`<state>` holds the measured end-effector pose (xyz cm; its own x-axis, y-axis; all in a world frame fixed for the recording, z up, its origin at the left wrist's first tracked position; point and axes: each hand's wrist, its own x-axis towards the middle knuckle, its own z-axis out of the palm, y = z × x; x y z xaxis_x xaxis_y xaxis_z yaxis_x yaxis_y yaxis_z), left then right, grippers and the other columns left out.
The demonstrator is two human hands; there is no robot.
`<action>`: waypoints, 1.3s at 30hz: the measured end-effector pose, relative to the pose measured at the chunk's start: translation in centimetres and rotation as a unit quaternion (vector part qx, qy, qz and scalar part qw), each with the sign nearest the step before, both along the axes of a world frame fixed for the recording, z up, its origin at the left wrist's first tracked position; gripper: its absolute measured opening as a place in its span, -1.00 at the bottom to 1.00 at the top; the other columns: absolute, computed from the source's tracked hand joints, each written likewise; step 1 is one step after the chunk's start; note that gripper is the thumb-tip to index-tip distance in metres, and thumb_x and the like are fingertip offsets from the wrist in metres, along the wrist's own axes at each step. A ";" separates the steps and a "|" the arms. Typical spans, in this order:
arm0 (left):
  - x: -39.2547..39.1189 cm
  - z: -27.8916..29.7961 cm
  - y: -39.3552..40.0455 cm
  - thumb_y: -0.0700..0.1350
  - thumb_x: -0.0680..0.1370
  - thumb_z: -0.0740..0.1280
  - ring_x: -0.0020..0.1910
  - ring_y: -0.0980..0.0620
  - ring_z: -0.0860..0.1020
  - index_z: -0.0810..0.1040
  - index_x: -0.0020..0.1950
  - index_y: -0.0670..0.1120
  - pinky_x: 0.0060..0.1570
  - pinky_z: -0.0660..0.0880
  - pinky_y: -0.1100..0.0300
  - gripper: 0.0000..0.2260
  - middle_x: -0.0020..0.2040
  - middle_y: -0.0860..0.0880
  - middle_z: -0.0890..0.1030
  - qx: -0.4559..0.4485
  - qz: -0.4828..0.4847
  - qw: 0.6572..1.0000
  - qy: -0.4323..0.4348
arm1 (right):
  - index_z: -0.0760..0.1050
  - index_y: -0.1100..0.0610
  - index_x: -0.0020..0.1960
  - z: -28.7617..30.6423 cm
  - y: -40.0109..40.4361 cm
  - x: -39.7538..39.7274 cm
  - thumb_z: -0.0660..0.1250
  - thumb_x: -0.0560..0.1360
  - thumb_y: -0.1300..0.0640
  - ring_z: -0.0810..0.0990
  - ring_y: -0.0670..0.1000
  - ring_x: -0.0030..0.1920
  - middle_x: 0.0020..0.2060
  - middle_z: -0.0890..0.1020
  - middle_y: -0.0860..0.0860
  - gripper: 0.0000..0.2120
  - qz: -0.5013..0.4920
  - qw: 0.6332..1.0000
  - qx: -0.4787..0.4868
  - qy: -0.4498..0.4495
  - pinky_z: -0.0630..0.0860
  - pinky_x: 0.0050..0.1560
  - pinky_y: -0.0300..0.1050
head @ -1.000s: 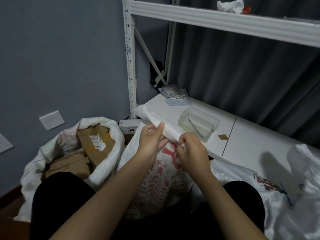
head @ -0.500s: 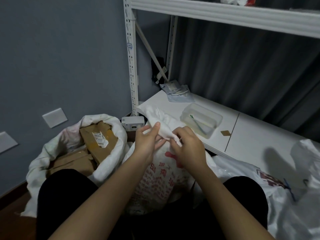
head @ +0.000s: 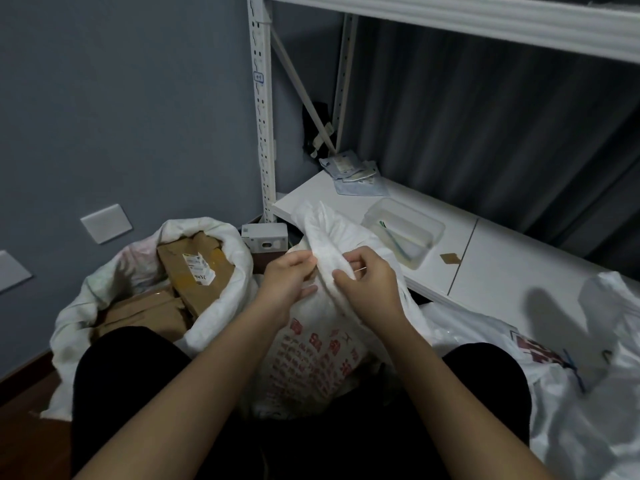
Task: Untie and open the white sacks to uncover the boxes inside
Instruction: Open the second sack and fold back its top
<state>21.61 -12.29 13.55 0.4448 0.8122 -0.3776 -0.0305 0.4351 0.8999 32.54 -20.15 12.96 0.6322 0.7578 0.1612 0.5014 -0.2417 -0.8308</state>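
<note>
the white sack (head: 322, 355) with red print stands between the person's knees, in front of the low white shelf (head: 502, 268). its neck (head: 325, 237) rises up and leans toward the shelf, twisted into a loose roll. the material looks like thin woven plastic: soft, light, easy to crease, and probably a little slippery, so i think it must be held by pinching folds and not by pressing flat. the best place to take it seems the gathered neck, where the layers are bunched, and then to pull the layers apart sideways. the body looks filled and keeps its shape, so it will likely stay standing while the top is worked.

the left hand (head: 289, 284) comes from the lower left, with its fingers curled onto the left side of the neck and gripping the fabric. the right hand (head: 369, 284) comes from the lower right, palm turned inward, with thumb and fingers pinching a fold of the neck. both forearms meet over the sack.

a 2nd sack (head: 221, 289) at the left is already open, showing brown boxes (head: 194, 271) inside.
</note>
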 end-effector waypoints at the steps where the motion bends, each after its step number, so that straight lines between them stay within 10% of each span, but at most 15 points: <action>1: -0.3 0.0 0.3 -0.13 0.59 0.30 -0.16 0.06 0.58 0.57 0.09 -0.18 -0.11 0.58 0.19 -0.84 -0.11 -0.11 0.60 0.008 -0.002 1.000 0.009 | 0.54 0.12 -0.06 -0.4 -0.1 -0.2 0.39 0.40 0.23 0.51 -0.14 -0.19 -0.17 0.59 -0.04 -0.88 0.002 0.999 0.024 -0.043 0.44 -0.16 -0.26; 7: -0.2 -0.3 1.1 -0.16 0.60 0.28 -0.50 0.19 0.54 0.52 0.10 -0.28 -0.32 0.58 0.29 -0.80 -0.48 0.02 0.55 0.006 0.009 1.000 0.001 | 0.55 0.20 -0.18 -2.5 -0.2 -1.5 0.40 0.34 0.33 0.48 0.00 -0.31 -0.25 0.49 0.02 -0.91 0.140 0.942 0.053 -0.301 0.41 -0.29 -0.21; 12: -0.7 -0.9 1.0 -0.19 0.61 0.25 -0.22 0.07 0.64 0.55 0.16 -0.24 -0.18 0.61 0.23 -0.80 -0.12 -0.14 0.65 -0.001 -0.006 1.000 -0.006 | 0.45 0.00 0.02 -0.1 -0.3 -1.4 0.41 0.46 -0.03 0.54 -0.15 -0.28 -0.21 0.56 -0.04 -0.78 0.064 0.991 0.040 0.107 0.46 -0.19 -0.25; 17: -1.6 -1.8 0.8 -0.17 0.59 0.29 -0.14 0.05 0.63 0.56 0.06 -0.20 -0.12 0.59 0.20 -0.86 -0.10 -0.09 0.65 -0.020 -0.067 0.998 0.007 | 0.48 0.11 0.04 -0.8 0.9 -1.7 0.47 0.41 0.11 0.57 -0.08 -0.30 -0.20 0.60 -0.01 -0.74 0.019 0.981 -0.030 0.192 0.49 -0.37 -0.26; 25: -1.6 -1.0 1.7 -0.10 0.60 0.27 -0.26 0.04 0.61 0.53 0.08 -0.17 -0.27 0.59 0.28 -0.84 -0.11 -0.13 0.61 0.082 0.014 0.995 0.055 | 0.48 0.16 -0.15 -4.0 1.2 -4.5 0.38 0.38 0.32 0.37 -0.20 -0.29 -0.26 0.41 -0.10 -0.87 0.029 0.991 0.079 -0.105 0.23 -0.27 -0.34; 30: -1.7 -1.0 2.8 -0.13 0.60 0.25 0.17 -0.07 0.53 0.56 0.20 -0.14 0.29 0.42 0.01 -0.78 0.18 -0.12 0.57 0.070 0.004 0.991 0.112 | 0.59 0.18 0.02 -3.8 0.6 -3.7 0.37 0.51 0.16 0.50 -0.19 -0.19 -0.15 0.52 -0.05 -0.88 0.232 0.968 0.037 -0.085 0.43 -0.14 -0.40; 34: -2.6 -1.8 3.5 -0.10 0.58 0.25 0.17 -0.12 0.55 0.58 0.20 -0.09 0.29 0.42 -0.08 -0.76 0.18 -0.14 0.60 0.081 -0.071 0.985 0.131 | 0.56 0.11 0.17 -1.3 1.3 -0.7 0.28 0.42 0.33 0.45 -0.06 0.11 0.10 0.53 0.00 -0.65 0.192 0.959 0.067 -0.195 0.36 0.13 -0.32; 37: -3.9 -1.2 2.5 -0.17 0.61 0.22 0.13 -0.01 0.55 0.56 0.20 -0.17 0.22 0.44 0.10 -0.78 0.14 -0.09 0.61 0.103 -0.129 0.981 0.104 | 0.38 -0.01 0.41 0.2 3.1 1.4 0.26 0.33 0.38 0.19 0.09 0.42 0.43 0.31 0.06 -0.32 0.272 0.901 -0.054 -0.334 0.15 0.38 -0.08; 39: -4.8 -0.8 2.4 -0.22 0.61 0.20 -0.01 0.07 0.51 0.57 0.06 -0.16 0.04 0.41 0.24 -0.83 0.00 -0.05 0.59 0.124 -0.172 0.971 0.112 | 0.44 -0.02 0.34 0.8 4.6 2.0 0.32 0.36 0.30 0.08 0.15 0.49 0.48 0.26 0.06 -0.44 0.310 0.845 -0.116 -0.421 0.05 0.43 0.10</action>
<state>16.77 -9.90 12.71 0.6350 0.7084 -0.3081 0.2867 0.1542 0.9455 34.54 -15.60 13.71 -0.1628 0.9739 0.1581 0.9805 0.1775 -0.0837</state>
